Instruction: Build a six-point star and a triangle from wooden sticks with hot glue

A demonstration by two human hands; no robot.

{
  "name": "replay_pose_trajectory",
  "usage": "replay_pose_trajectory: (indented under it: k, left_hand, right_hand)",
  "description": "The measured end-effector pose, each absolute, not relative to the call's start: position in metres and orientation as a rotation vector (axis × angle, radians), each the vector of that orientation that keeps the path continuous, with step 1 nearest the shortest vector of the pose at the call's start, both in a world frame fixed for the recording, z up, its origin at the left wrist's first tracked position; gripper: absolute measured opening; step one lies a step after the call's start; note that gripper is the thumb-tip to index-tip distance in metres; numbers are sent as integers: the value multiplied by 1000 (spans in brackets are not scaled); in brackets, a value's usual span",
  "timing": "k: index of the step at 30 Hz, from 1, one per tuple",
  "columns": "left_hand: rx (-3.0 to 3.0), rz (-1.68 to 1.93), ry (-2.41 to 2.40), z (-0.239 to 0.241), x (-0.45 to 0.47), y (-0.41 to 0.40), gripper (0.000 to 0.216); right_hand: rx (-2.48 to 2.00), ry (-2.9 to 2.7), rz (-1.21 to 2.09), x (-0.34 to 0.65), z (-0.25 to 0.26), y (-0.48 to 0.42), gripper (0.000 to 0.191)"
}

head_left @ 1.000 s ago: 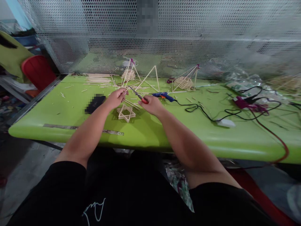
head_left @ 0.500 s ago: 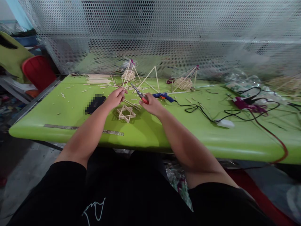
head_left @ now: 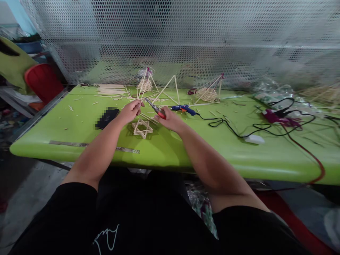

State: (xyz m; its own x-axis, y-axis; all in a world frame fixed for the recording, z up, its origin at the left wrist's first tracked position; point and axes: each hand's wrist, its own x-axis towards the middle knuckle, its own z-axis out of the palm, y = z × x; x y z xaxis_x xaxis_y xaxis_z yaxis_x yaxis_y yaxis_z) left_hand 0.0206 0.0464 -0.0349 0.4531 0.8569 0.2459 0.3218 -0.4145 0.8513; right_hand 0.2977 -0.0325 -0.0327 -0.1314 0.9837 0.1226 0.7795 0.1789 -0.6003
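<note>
One dark, partly pixelated object (head_left: 108,118) lies on the green table (head_left: 164,148) left of the six-pointed stick star (head_left: 143,132). Behind the star's left side, the left hand (head_left: 132,109) bunches its fingers, perhaps to steady something thin. Behind its right side, the right hand (head_left: 171,119) wraps its grip around red-handled pliers (head_left: 155,108), seemingly angled so their nose faces the other hand. Farther right of the star rests a blue glue gun (head_left: 183,108), probably kept within reach. Whether the left grip holds a stick I cannot tell; its fingertips blur.
</note>
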Motion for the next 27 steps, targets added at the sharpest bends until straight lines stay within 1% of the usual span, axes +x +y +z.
replay_pose_trajectory:
  k: [15,22,27]
  left_hand:
    - [1978,872,997,-31,21,42,21]
    - [1996,867,1010,-32,21,42,22]
    - [2033,841,1022,-30,21,40,22]
  right_hand:
    - [-1622,-1975,552,297,-28,-35,41]
    - [-1640,-1963,537,296,-25,-36,37]
    - [-1687,-1943,560,293,-25,-37,41]
